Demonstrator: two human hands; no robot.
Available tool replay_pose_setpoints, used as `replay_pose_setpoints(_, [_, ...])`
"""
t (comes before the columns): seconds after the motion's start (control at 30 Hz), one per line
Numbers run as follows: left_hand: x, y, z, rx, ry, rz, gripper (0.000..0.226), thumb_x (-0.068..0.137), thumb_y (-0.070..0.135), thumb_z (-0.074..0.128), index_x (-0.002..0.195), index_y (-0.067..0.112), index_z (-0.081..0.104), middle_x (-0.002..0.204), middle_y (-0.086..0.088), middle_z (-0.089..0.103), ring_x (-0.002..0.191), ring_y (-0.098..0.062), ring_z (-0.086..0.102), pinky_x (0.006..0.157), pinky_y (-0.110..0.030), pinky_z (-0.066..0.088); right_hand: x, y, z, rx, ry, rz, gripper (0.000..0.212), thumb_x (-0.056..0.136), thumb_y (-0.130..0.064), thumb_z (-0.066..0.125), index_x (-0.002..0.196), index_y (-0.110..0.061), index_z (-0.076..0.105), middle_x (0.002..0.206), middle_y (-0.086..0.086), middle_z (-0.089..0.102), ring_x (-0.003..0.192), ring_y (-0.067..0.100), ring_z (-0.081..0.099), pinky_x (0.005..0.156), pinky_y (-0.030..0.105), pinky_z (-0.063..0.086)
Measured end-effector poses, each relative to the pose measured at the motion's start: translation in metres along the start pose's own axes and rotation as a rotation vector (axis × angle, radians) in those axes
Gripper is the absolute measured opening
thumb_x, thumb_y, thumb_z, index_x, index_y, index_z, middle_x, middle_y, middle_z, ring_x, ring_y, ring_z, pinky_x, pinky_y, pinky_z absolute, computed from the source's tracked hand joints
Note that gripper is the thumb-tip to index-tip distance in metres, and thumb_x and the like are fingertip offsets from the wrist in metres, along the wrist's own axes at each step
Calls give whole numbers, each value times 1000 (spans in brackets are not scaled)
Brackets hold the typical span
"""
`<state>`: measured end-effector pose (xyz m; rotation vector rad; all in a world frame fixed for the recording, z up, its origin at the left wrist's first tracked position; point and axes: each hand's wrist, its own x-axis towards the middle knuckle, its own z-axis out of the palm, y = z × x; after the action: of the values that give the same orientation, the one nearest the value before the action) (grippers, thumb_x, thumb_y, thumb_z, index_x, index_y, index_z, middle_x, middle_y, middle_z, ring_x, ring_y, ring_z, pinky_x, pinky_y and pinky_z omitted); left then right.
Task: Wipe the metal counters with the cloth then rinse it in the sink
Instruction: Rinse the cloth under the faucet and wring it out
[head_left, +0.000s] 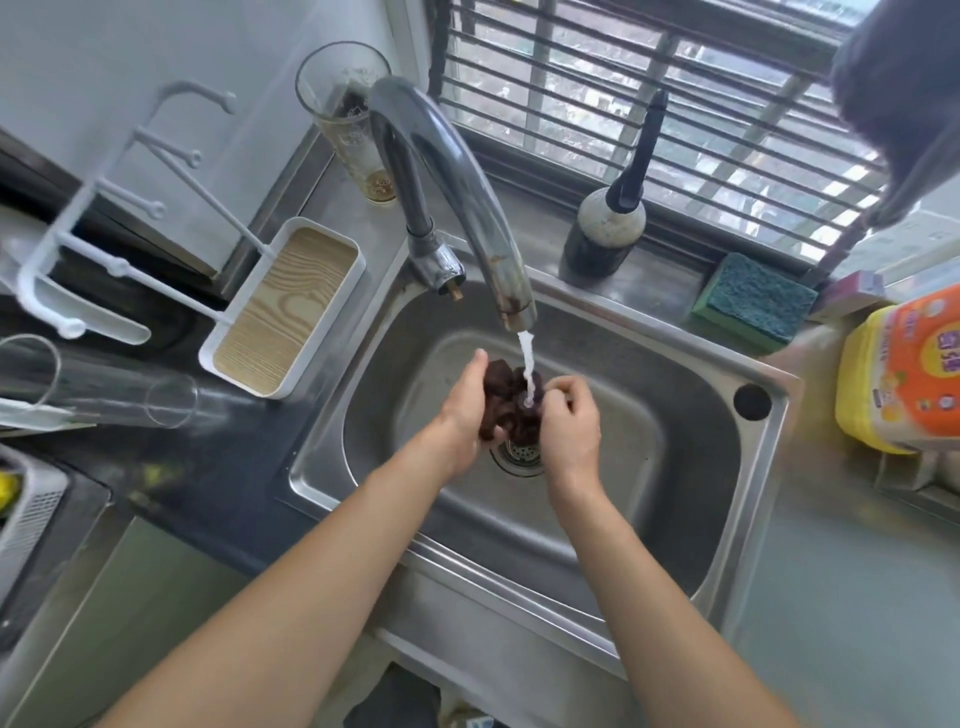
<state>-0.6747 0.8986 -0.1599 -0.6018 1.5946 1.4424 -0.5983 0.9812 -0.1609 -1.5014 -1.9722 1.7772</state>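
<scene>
A dark brown cloth (506, 400) is bunched up between both hands over the middle of the steel sink (675, 415), just above the drain strainer (519, 453). My left hand (465, 410) grips its left side and my right hand (571, 423) grips its right side. Water runs from the curved metal tap (467, 197) straight onto the cloth. The metal counter (857, 597) stretches to the right of the sink.
Behind the sink stand a dirty tall glass (353, 119), a dark bottle with a black spout (608, 228) and a green sponge (753, 301). A yellow detergent bottle (904, 374) is at the right. A white rack with a wood-grain tray (283, 306) and a lying glass (104, 389) sit at the left.
</scene>
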Motion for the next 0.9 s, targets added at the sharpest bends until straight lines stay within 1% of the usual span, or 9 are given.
replay_pose_setpoints(0.1, [2,0,1,-53,68,33,61,103,61,34,107,11,69,78,-5,68,46,-9,55,35,-15,33,-26,10,11,-62,-63,-111,16,85,-35,48,88,-20,53,83,1,66,82,23,61,76,38,48])
replay_pose_setpoints(0.2, [-5,-10,8,83,77,83,62,103,55,39,68,16,71,56,7,68,49,-7,63,45,-16,44,-19,6,14,-77,-11,-63,47,96,-50,57,82,-6,50,74,3,61,73,21,56,71,37,43])
replay_pose_setpoints(0.3, [-22,-19,17,180,36,120,49,102,42,43,64,17,59,48,10,57,48,-9,53,39,-14,36,13,3,9,-67,56,89,49,99,-44,58,73,-2,59,65,5,61,68,22,55,71,37,45])
replay_pose_setpoints(0.4, [-24,-16,20,283,15,174,50,102,50,41,68,17,61,64,3,64,68,-21,60,57,-27,46,15,-4,5,-20,159,102,49,96,-42,59,65,-4,58,56,2,56,61,22,51,69,39,48])
replay_pose_setpoints(0.53, [6,-2,15,326,159,190,69,79,80,35,77,18,66,99,-15,76,99,-34,70,94,-47,55,-30,-10,15,-142,103,-135,53,98,-36,57,52,-14,42,45,-1,38,55,23,41,59,42,38])
replay_pose_setpoints(0.6, [12,-1,13,347,158,221,61,81,78,39,77,23,66,93,-10,76,93,-33,70,89,-46,57,-35,-11,17,-173,80,-173,55,98,-35,55,50,-15,35,43,-2,34,52,23,37,58,42,34])
replay_pose_setpoints(0.7, [-10,-4,18,432,133,329,41,100,55,48,79,24,63,77,4,69,76,-18,63,72,-33,49,-6,-20,12,-172,128,-22,57,102,-36,52,51,-14,43,53,0,49,63,30,47,63,37,31])
replay_pose_setpoints(0.83, [-19,-26,17,450,-2,475,27,97,52,46,80,36,60,71,10,62,74,-17,57,76,-42,50,17,-27,3,-102,265,120,55,103,-42,47,57,-12,51,81,20,70,85,40,61,75,39,41])
replay_pose_setpoints(0.9, [-9,-25,12,422,20,498,29,90,57,44,85,33,58,75,7,65,76,-20,60,80,-48,52,-1,-22,9,-143,230,41,51,103,-38,49,61,-11,56,78,19,70,81,36,61,72,38,40])
